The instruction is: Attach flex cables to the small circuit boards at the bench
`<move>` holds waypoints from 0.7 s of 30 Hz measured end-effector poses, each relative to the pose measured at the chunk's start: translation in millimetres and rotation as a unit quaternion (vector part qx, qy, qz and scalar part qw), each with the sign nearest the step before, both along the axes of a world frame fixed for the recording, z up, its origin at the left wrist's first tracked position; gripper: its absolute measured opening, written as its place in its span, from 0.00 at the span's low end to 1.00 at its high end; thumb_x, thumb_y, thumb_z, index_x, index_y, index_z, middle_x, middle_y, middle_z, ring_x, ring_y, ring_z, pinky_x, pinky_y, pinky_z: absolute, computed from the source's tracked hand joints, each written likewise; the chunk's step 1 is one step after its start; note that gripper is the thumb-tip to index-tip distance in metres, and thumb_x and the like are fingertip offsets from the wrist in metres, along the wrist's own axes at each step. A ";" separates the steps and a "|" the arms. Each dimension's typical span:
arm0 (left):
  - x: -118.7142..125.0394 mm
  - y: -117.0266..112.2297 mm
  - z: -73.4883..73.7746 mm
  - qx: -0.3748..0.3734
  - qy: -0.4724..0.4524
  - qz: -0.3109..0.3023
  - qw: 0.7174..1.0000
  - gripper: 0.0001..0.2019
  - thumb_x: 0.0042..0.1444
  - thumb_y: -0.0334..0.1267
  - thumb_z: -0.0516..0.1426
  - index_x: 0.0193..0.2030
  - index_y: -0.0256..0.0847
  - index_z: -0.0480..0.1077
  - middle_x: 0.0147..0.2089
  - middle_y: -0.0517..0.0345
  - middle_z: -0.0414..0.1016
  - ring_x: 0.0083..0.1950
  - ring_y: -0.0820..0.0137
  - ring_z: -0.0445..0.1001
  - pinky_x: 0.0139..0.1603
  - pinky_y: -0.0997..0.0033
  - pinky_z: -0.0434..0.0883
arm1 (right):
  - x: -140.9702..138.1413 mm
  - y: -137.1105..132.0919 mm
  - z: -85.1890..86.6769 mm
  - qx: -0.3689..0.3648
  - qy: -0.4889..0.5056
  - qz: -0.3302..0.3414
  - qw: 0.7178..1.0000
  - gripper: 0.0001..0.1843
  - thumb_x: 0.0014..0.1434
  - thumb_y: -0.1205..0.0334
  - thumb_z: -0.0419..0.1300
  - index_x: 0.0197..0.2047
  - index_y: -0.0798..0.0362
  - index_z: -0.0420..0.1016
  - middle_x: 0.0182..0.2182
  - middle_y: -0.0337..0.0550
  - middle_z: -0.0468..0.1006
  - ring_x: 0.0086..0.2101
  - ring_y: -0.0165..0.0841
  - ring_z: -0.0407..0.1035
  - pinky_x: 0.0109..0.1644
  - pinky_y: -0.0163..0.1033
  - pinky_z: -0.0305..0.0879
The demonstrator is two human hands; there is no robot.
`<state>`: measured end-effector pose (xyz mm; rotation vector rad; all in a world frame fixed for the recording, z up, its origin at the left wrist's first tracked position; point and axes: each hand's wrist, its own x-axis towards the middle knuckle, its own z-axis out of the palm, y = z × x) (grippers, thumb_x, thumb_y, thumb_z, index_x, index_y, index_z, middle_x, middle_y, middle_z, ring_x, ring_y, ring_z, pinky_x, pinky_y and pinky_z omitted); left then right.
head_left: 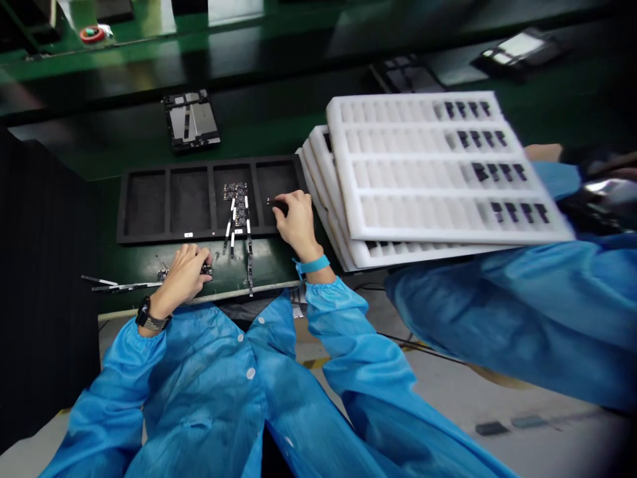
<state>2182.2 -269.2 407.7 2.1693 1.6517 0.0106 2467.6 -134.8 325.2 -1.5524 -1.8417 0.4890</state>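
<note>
My left hand (185, 277) rests on the green bench near its front edge, fingers curled round a small dark part (206, 269). My right hand (296, 219) reaches over the right end of a black compartment tray (149, 232) and pinches a small black piece (279, 205). In the tray's third compartment lies a cluster of small black components with white flex strips (237, 209) that trail out onto the bench. Thin strips (117, 285) lie left of my left hand.
A stack of white foam trays (398, 192) holding small black parts sits to the right. A co-worker's blue sleeve (522, 305) crosses beneath it. A flat device (192, 121) lies on the dark conveyor behind the tray. A dark panel stands at the left.
</note>
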 end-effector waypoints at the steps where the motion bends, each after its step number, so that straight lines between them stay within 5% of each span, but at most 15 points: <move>1: 0.8 -0.7 -0.4 -0.001 -0.005 0.006 1.000 0.11 0.62 0.32 0.66 0.46 0.43 0.69 0.49 0.50 0.75 0.52 0.54 0.71 0.53 0.55 0.66 | -0.4 -0.2 1.0 0.000 0.003 0.001 1.000 0.12 0.66 0.65 0.58 0.51 0.52 0.76 0.51 0.59 0.76 0.55 0.56 0.67 0.65 0.67 0.66; 7: -3.7 5.4 -11.0 0.047 -0.040 0.030 0.998 0.11 0.62 0.29 0.64 0.50 0.45 0.75 0.47 0.50 0.79 0.54 0.54 0.74 0.62 0.49 0.63 | -0.2 1.8 10.6 0.003 0.052 0.001 0.999 0.08 0.64 0.64 0.61 0.47 0.50 0.76 0.46 0.55 0.80 0.49 0.51 0.71 0.60 0.60 0.70; 21: -2.9 17.6 -7.4 0.049 0.062 0.038 0.996 0.03 0.63 0.34 0.64 0.42 0.40 0.73 0.46 0.43 0.80 0.53 0.47 0.73 0.52 0.53 0.65 | 4.9 21.3 7.2 -0.041 0.141 -0.003 0.989 0.10 0.57 0.67 0.72 0.43 0.54 0.82 0.38 0.46 0.83 0.39 0.41 0.74 0.48 0.47 0.71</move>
